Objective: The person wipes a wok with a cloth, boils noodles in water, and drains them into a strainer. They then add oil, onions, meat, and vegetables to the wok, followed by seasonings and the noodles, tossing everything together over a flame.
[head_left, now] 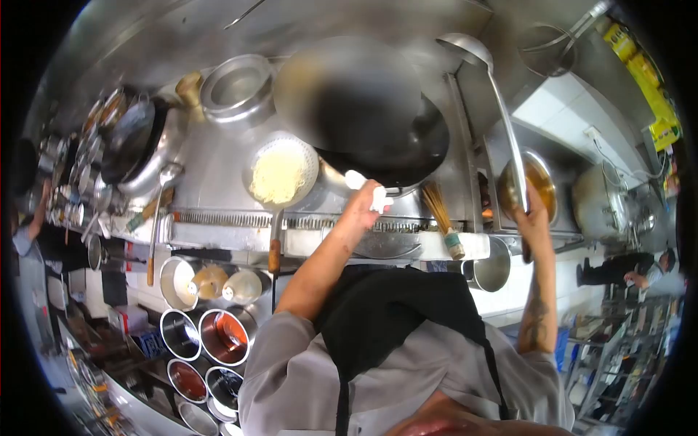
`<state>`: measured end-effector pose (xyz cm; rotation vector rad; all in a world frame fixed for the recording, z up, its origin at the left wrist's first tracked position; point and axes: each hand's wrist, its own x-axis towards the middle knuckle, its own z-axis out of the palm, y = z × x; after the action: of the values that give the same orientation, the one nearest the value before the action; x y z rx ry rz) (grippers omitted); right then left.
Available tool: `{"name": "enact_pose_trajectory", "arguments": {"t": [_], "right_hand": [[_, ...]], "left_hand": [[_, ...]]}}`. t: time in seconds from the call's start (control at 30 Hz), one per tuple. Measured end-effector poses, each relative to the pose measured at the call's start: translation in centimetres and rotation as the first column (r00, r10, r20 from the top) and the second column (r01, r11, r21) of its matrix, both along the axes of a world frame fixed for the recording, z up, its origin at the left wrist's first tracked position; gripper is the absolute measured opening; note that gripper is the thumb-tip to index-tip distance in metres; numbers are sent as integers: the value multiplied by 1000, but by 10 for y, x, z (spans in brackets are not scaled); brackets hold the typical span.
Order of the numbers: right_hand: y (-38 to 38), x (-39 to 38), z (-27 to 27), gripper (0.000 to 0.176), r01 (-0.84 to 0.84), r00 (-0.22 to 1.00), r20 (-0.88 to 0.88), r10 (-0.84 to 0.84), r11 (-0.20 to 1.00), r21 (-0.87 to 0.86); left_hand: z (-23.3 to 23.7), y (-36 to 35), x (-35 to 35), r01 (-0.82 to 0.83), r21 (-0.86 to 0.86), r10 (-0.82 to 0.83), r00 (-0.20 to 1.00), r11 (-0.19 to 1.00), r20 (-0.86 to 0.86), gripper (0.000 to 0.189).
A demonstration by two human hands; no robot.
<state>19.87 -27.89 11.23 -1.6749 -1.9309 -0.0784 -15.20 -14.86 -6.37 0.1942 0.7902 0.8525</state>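
My left hand [363, 206] is closed around a folded white cloth [379, 199] at the near rim of a black wok [429, 138], beside its small loop handle. A grey blurred patch hides much of the wok's inside. My right hand [534, 218] is wrapped round the long handle of a steel ladle [502, 102], raised with its bowl at the upper right of the wok. Below that hand stands a metal pot [547, 182] of brownish liquid. Left of the wok, pale noodles [278, 174] lie in a perforated strainer with a wooden handle [274, 251].
A lidded steel pot [236, 89] stands behind the strainer. A bamboo brush [440, 218] lies at the stove's front edge. Several sauce containers [187, 381] and two squeeze bottles [243, 287] are at lower left. Another person [636, 269] stands far right; another arm [38, 214] shows far left.
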Motion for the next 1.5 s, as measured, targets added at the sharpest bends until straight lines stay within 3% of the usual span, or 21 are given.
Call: {"name": "enact_pose_trajectory", "arguments": {"t": [0.03,0.1,0.17,0.33,0.47,0.5,0.6,0.67,0.7,0.77,0.8,0.83,0.87,0.93,1.03,1.1,1.13,1.3,1.33,1.47,1.5], "right_hand": [[-16,-17,6,52,143,949,-257,-184,975,-170],[-36,-50,27,46,200,658,-642,-392,914,-353],[-54,-33,13,41,263,614,-649,-450,891,-369],[-97,2,8,42,298,434,-711,-553,833,-466],[-120,20,3,45,426,370,-664,-650,753,-501],[-124,28,-6,44,501,380,-638,-670,729,-467],[-130,41,-4,43,494,419,-560,-715,696,-520],[-132,39,-1,44,510,369,-550,-749,658,-554],[-131,39,1,45,499,343,-551,-760,645,-579],[-133,42,0,44,479,347,-559,-753,655,-584],[-134,44,-5,43,470,346,-572,-744,665,-580],[-135,46,-10,42,459,348,-584,-734,676,-576],[-136,49,-15,40,465,359,-572,-737,673,-576],[-138,50,-17,39,445,333,-583,-741,669,-596],[-140,48,-12,36,391,263,-621,-738,670,-631],[-141,49,-8,32,336,183,-673,-717,688,-643],[-141,54,-8,29,305,129,-706,-697,705,-640],[-138,51,12,20,283,-134,-846,-516,798,-532],[-138,50,22,36,263,-186,-850,-492,809,-526],[-149,45,42,35,201,-184,-888,-422,868,-454],[-150,42,46,35,167,-161,-888,-431,875,-455]], "left_hand": [[-8,9,0,-19,6,19,1000,1000,6,13],[-12,28,-3,-22,-22,21,999,1000,-29,13],[-15,41,2,-34,-38,26,979,999,-202,13],[-23,52,3,-52,9,52,965,999,-256,12],[-34,50,4,-48,54,60,963,997,-263,9],[-45,46,-2,-79,154,94,991,985,-96,12],[-44,53,-3,0,138,22,987,990,-161,16],[-34,52,-17,24,-5,-24,979,1000,-203,29],[0,32,-19,-3,-19,-3,950,1000,-312,40],[-10,16,-57,135,40,-101,879,990,-467,51],[-22,7,-80,169,94,-107,879,981,-466,54],[-63,-8,-113,52,251,73,882,967,-466,58],[-71,-15,-140,186,221,-18,801,957,-598,58],[-41,-43,-147,394,205,2,458,896,-889,65],[-51,-76,-154,550,42,68,-27,834,-997,70],[-126,-85,-179,655,98,210,-95,749,-973,72],[-107,-96,-162,674,40,227,-193,738,-955,70],[-105,-92,-146,666,-24,242,-304,746,-922,74],[-103,-93,-143,660,-35,229,-309,750,-923,76],[-85,-93,-141,681,-105,187,-341,725,-921,80],[-70,-97,-139,694,-77,266,-373,715,-889,80]]}}
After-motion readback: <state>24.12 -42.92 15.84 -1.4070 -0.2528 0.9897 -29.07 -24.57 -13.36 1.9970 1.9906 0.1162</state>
